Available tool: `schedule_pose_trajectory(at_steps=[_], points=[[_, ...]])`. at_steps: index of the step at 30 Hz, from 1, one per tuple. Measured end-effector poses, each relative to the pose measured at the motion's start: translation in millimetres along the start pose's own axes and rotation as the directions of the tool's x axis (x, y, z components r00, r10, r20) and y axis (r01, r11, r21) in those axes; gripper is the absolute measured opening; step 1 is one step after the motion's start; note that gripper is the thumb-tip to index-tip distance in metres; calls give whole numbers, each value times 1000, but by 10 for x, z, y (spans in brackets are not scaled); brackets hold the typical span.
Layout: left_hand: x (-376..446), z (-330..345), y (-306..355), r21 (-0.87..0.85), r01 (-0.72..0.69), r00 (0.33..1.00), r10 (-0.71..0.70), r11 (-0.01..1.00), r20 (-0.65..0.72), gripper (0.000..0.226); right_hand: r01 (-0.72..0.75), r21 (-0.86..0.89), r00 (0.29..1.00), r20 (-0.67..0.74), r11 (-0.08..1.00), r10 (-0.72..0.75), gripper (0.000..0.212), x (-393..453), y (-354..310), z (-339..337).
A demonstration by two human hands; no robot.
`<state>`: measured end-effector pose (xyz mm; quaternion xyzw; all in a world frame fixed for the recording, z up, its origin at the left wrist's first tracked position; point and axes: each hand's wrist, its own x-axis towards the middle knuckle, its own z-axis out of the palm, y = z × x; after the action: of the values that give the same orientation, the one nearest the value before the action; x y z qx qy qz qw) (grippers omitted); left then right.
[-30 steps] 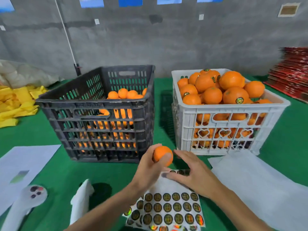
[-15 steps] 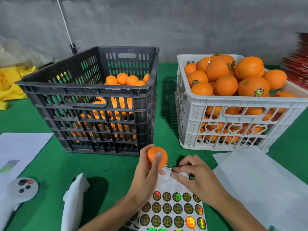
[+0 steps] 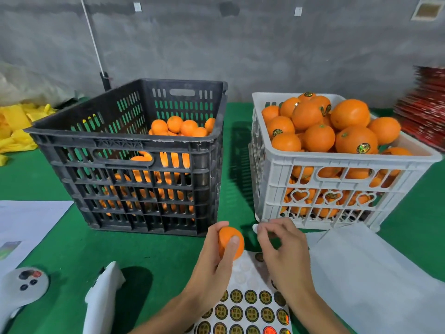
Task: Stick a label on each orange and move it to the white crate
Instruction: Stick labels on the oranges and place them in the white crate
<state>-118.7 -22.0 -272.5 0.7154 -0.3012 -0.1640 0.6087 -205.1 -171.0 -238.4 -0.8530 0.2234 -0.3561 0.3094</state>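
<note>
left hand point(image 3: 212, 268) grips an orange point(image 3: 230, 242) before the black crate point(image 3: 134, 150); right hand point(image 3: 284, 256) beside it, fingertips pinched, contents unclear

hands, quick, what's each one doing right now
left hand: grips an orange.
right hand: fingertips pinched together, probably on a label; too blurred to tell.

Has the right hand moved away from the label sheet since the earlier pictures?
Yes. The right hand lifted off the label sheet toward the held orange.
</note>
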Motion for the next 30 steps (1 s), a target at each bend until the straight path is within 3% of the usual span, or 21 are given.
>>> schedule_pose_trajectory(at_steps=[3,6,8,10,13,16,19,21,26,28,30], points=[[-17,2,17,-4,5,999,-5,1000,35,47,137,30,984,113,990,-140,20,-146,-180,52],[-13,-36,104,-59,1,1000,-2,998,-24,47,197,78,951,227,977,-210,28,-219,-236,26],[-11,-44,199,-139,19,998,-27,990,-56,41,275,-14,911,322,961,-256,47,-267,-289,-16],[20,1,359,-188,25,996,-40,982,-78,34,352,-189,901,332,917,-278,63,-293,-399,-42],[197,40,769,-174,-36,991,12,984,-133,41,425,-324,902,229,845,-366,66,-57,-640,-169],[484,8,1287,-58,-132,991,131,990,-20,43,449,-386,886,76,806,-457,82,444,-777,-512],[948,21,1835,45,-319,948,318,947,20,51,417,-442,866,-71,794,-494,70,1024,-893,-934],[1324,110,2190,164,-415,908,419,895,11,49,336,-445,893,-131,830,-431,61,1425,-919,-1138],[2022,-16,2659,489,-388,908,414,781,60,53,132,-470,943,-212,873,-257,62,2208,-760,-1494],[2180,-222,2625,570,-374,910,409,731,72,55,94,-487,951,-215,868,-223,60,2354,-702,-1537],[2345,-473,2489,595,-303,934,356,744,31,57,101,-468,950,-215,878,-225,58,2409,-701,-1511]])
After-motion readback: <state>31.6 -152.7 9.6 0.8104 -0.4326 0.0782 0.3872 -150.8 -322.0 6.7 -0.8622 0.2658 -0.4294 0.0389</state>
